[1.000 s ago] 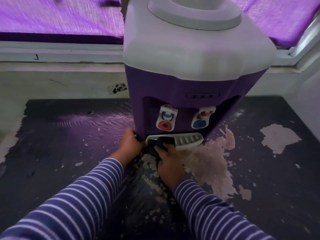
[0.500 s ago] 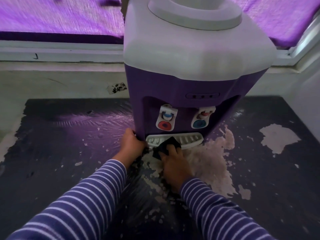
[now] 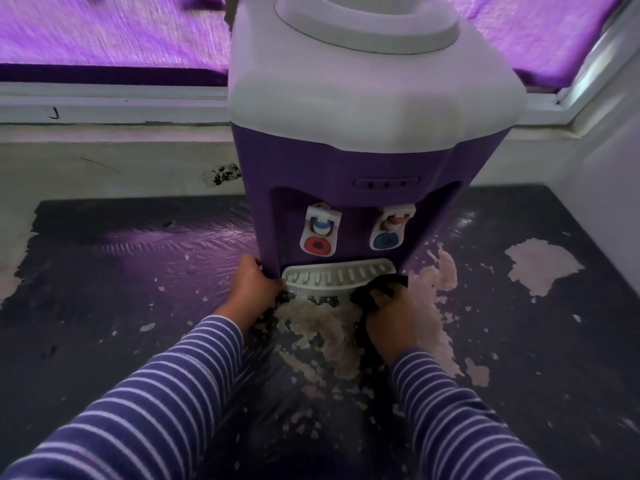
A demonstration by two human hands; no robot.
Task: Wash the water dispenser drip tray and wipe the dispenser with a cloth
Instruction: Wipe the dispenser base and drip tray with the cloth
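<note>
Dark peeling worktop (image 3: 104, 306) below a purple-lit window (image 3: 104, 32); purple-and-white water dispenser (image 3: 346, 161) stands upright on it, drip tray (image 3: 332, 275) seated at its base under the two taps (image 3: 320, 233). Grip of left hand (image 3: 251, 289) closed round the dispenser's lower left corner; grip of right hand (image 3: 391, 313) closed on dark cloth (image 3: 377, 285), pressed against the tray's right end

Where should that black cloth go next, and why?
Probably a leftward sweep along the drip tray: the right hand grips the black cloth at the tray's right end, while the left hand steadies the water dispenser at its lower left corner.
</note>
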